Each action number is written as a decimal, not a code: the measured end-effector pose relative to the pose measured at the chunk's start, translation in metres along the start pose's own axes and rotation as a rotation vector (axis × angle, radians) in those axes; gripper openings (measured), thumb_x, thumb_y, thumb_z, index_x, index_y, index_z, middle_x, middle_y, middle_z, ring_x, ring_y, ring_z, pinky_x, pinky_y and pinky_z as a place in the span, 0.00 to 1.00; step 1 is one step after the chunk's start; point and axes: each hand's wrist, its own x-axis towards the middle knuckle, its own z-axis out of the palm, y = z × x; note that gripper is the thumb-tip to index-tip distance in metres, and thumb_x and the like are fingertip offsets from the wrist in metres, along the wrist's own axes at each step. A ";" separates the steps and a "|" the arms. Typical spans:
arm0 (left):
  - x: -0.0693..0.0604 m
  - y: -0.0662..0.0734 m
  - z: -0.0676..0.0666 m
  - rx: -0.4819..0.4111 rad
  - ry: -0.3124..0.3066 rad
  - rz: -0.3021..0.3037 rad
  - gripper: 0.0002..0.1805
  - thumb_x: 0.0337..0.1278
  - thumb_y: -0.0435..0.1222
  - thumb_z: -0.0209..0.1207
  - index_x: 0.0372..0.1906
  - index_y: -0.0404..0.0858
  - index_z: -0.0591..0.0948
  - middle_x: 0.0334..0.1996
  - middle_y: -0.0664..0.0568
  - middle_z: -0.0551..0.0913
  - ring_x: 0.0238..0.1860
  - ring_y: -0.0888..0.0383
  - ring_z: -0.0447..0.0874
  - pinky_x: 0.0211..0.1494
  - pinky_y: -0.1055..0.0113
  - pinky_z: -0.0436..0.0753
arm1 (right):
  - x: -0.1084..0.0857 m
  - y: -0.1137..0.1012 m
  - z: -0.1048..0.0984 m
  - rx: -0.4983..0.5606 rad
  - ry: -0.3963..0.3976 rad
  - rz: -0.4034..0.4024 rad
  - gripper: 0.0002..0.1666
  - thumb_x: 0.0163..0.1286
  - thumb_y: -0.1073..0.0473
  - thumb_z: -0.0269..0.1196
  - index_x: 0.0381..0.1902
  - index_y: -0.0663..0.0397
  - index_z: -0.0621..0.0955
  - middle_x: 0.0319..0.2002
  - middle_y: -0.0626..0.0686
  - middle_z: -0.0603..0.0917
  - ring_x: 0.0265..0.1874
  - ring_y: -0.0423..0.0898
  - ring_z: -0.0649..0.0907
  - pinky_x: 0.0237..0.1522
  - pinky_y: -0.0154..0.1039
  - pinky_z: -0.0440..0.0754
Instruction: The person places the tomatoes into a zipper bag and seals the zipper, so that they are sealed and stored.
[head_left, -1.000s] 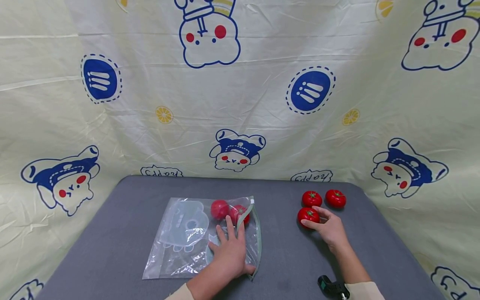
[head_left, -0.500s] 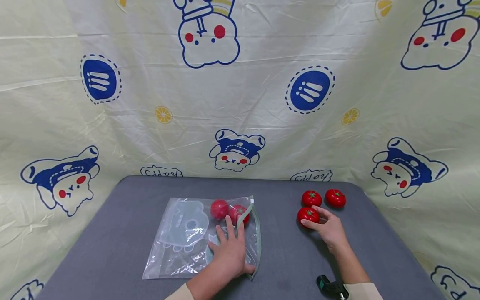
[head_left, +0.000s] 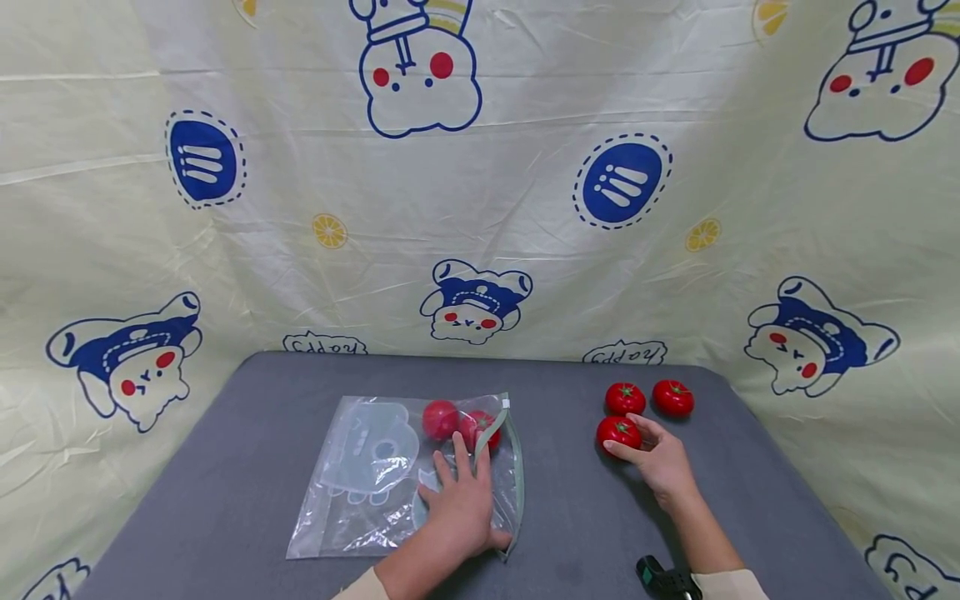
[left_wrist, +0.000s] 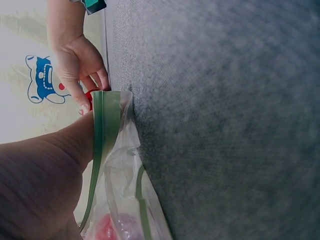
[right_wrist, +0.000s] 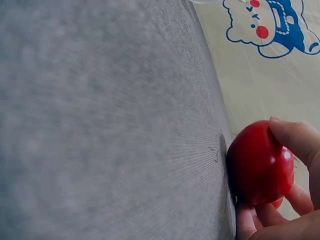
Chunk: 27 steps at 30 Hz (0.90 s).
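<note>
A clear zip bag (head_left: 352, 529) with a green seal lies flat on the grey table, its seal edge facing right. Two tomatoes show inside it, a left one (head_left: 440, 419) and a right one (head_left: 474, 427) partly behind the seal strip. My left hand (head_left: 461, 510) rests on the bag near that edge, fingers spread. On the right side, my right hand (head_left: 666, 462) grips a red tomato (head_left: 617, 435) between thumb and fingers. This tomato (right_wrist: 260, 162) sits against the table surface in the right wrist view. The left wrist view shows the bag's green seal (left_wrist: 102, 120) up close.
Two more tomatoes, one (head_left: 624, 398) just behind the gripped one and another (head_left: 672, 399) to its right, sit on the grey table (head_left: 570, 517). Behind the table hangs a pale printed cloth (head_left: 525, 183). A black device (head_left: 663, 577) is at my right wrist.
</note>
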 end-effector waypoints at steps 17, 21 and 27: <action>0.000 -0.001 0.000 -0.010 0.002 0.007 0.71 0.27 0.58 0.83 0.80 0.44 0.57 0.83 0.37 0.42 0.78 0.24 0.47 0.63 0.18 0.63 | -0.010 -0.004 0.002 -0.029 0.031 -0.019 0.49 0.64 0.49 0.75 0.77 0.56 0.66 0.72 0.67 0.70 0.65 0.61 0.71 0.47 0.31 0.76; 0.000 0.000 -0.001 -0.008 0.000 0.006 0.70 0.27 0.58 0.83 0.80 0.44 0.56 0.83 0.37 0.43 0.78 0.24 0.47 0.63 0.18 0.63 | -0.013 -0.004 0.002 -0.030 0.031 -0.025 0.49 0.62 0.50 0.76 0.76 0.55 0.67 0.71 0.67 0.71 0.63 0.60 0.74 0.45 0.30 0.77; -0.001 0.000 -0.001 -0.005 -0.006 0.000 0.70 0.28 0.58 0.83 0.80 0.44 0.57 0.83 0.37 0.43 0.78 0.24 0.47 0.64 0.18 0.63 | -0.018 -0.007 0.004 -0.016 0.013 -0.017 0.48 0.62 0.50 0.76 0.76 0.53 0.68 0.70 0.66 0.72 0.61 0.58 0.75 0.44 0.32 0.79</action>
